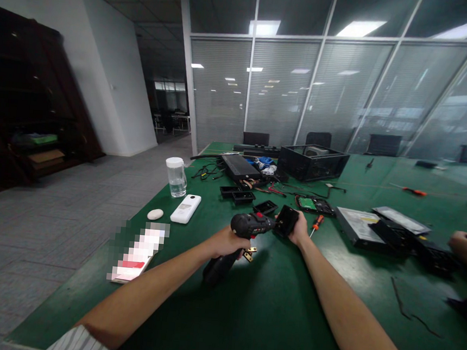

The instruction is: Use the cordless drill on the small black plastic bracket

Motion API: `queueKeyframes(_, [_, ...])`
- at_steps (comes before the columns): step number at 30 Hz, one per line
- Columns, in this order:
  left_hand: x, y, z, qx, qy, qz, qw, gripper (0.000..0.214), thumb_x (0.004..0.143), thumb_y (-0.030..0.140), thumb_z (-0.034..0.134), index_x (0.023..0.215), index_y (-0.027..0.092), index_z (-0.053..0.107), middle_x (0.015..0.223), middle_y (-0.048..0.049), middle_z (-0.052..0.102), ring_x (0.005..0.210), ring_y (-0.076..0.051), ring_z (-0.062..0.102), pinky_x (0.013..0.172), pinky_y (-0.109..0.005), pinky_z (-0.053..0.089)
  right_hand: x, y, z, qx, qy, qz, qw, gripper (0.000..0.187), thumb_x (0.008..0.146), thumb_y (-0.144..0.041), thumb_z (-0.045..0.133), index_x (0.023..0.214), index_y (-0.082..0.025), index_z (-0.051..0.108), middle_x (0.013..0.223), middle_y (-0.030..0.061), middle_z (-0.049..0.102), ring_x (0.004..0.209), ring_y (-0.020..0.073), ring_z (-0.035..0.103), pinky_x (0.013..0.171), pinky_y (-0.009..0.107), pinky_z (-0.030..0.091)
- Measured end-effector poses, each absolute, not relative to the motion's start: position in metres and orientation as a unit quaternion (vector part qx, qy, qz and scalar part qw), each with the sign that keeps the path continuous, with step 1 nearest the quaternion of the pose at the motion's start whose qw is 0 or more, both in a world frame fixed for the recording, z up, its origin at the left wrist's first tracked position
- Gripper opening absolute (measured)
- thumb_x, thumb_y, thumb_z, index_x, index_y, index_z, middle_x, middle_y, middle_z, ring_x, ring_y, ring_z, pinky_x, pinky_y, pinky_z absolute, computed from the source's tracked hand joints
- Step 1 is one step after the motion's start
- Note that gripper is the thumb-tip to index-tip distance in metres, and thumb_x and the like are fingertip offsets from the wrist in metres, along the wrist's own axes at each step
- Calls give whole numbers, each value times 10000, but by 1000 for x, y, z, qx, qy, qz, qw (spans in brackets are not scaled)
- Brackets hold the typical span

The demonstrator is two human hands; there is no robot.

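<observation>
My left hand [227, 242] grips the handle of a black cordless drill [241, 235] with red trim, its nose pointing right. My right hand [299, 231] holds a small black box-shaped part [286, 221] upright against the drill's tip, just above the green table [271, 309]. A small brass-coloured piece [250, 254] hangs below the drill near my left fingers. An orange-handled screwdriver [316, 222] lies on the table just right of my right hand.
Black trays [238, 194], a circuit board [315, 205], cables and a black crate [312, 163] lie beyond my hands. A water jar [176, 176], white remote [185, 209] and white puck [155, 214] sit left. Optical drives [360, 227] lie right, by another person's hand [466, 247].
</observation>
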State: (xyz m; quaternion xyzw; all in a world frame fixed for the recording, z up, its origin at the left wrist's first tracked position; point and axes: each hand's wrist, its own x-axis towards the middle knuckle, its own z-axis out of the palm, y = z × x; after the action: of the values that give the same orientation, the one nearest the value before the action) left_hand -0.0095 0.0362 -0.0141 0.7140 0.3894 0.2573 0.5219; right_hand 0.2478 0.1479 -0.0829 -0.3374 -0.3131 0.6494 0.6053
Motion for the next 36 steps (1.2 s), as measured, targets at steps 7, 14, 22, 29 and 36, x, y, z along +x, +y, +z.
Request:
queueKeyframes(7, [-10, 35, -12, 711, 398, 250, 522, 226, 648, 206, 520, 824, 99, 613, 490, -5, 537, 422, -102, 462, 462, -230, 373, 247, 145, -79, -340, -305, 653, 604, 359, 737, -399, 317, 789, -160, 580, 627, 72, 630, 535, 209, 588, 490, 328, 457])
queueKeyframes(14, [-9, 34, -11, 705, 400, 249, 530, 203, 646, 197, 510, 788, 92, 610, 496, -10, 542, 427, -103, 464, 467, -232, 371, 245, 142, -77, -344, -304, 652, 604, 351, 724, -401, 325, 771, -161, 577, 611, 74, 630, 532, 203, 583, 485, 316, 458])
queueKeyframes(22, [-10, 34, -10, 712, 382, 260, 528, 324, 645, 193, 518, 946, 99, 595, 492, 3, 535, 412, -104, 458, 450, -232, 369, 244, 141, -75, -337, -301, 653, 608, 348, 728, -394, 324, 774, -157, 575, 603, 74, 625, 529, 211, 582, 491, 331, 458])
queueKeyframes(29, [-11, 35, -10, 714, 374, 259, 532, 329, 652, 208, 524, 954, 97, 592, 489, 0, 538, 407, -105, 453, 445, -232, 364, 246, 144, -78, -339, -308, 651, 605, 348, 731, -404, 325, 771, -164, 575, 608, 73, 628, 526, 205, 582, 474, 318, 454])
queueKeyframes(36, [-9, 34, -11, 705, 398, 251, 530, 280, 647, 208, 524, 890, 93, 603, 479, -1, 535, 416, -104, 458, 457, -229, 365, 246, 145, -80, -337, -313, 650, 605, 351, 739, -402, 322, 781, -164, 575, 615, 69, 628, 505, 192, 571, 471, 309, 450])
